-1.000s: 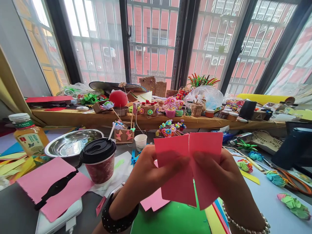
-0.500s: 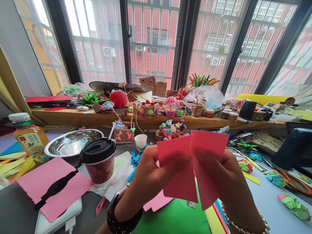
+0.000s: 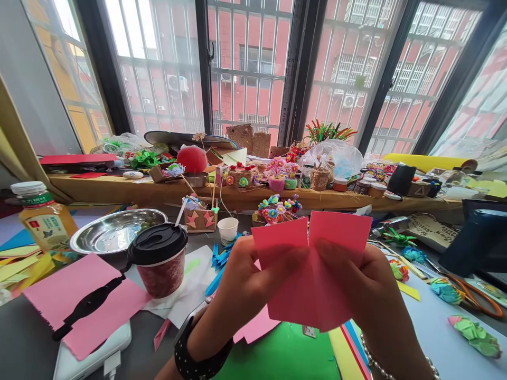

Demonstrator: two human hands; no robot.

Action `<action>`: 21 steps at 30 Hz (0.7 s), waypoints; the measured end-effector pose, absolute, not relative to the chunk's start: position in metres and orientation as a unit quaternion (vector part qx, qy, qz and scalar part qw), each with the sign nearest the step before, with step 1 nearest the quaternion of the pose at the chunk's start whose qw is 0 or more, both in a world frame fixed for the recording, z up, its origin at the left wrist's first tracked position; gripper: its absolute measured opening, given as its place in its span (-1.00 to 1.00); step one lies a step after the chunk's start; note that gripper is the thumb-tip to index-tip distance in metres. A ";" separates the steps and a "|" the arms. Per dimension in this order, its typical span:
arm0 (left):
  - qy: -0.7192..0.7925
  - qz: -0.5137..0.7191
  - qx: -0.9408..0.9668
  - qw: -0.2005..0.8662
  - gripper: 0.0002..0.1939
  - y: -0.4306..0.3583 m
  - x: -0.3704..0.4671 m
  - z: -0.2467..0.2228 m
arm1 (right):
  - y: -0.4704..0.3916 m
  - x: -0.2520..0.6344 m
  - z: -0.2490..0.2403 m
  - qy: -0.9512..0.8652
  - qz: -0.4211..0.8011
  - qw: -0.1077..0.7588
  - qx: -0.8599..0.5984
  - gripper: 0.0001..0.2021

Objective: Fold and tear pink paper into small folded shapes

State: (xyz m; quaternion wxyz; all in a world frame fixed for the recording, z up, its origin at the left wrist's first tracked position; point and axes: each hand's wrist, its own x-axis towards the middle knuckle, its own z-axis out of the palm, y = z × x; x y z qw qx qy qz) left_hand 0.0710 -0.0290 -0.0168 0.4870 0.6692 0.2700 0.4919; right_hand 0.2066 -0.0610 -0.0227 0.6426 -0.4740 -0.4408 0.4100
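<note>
Above the desk, both hands hold pink paper up in front of me. My left hand (image 3: 253, 285) pinches the left part of the pink paper (image 3: 291, 301), thumb on its near face and fingers behind. The right part of the pink paper (image 3: 338, 227) is gripped likewise by my right hand (image 3: 368, 285). A narrow gap parts the two at the top, between the thumb tips. Lower down their edges meet or overlap; I cannot tell whether they are joined. Under the hands lie a green sheet (image 3: 285, 353) and another pink piece (image 3: 257, 327).
Left stand a lidded paper cup (image 3: 160, 272), a metal dish (image 3: 99, 232), a juice bottle (image 3: 49, 221) and a pink sheet (image 3: 99, 295) over a white power bank (image 3: 119, 343). Right lie folded paper pieces (image 3: 475, 335) and orange-handled scissors (image 3: 483, 301). Crafts crowd the windowsill (image 3: 237, 198).
The lower edges of the two pink parts have come together, closing the gap at the bottom. A gap now shows at the top. Both hands keep their hold.
</note>
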 end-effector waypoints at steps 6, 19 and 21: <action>0.264 0.436 0.636 0.579 -0.89 -0.027 0.066 -0.013 | -0.064 0.210 -0.016 -0.470 0.447 0.595 -0.475 -0.75; 0.289 0.438 0.661 0.536 -0.85 -0.027 0.062 -0.009 | -0.063 0.210 -0.017 -0.507 0.424 0.576 -0.481 -0.76; 0.282 0.426 0.676 0.531 -0.84 -0.026 0.060 -0.008 | -0.063 0.211 -0.017 -0.521 0.409 0.574 -0.481 -0.77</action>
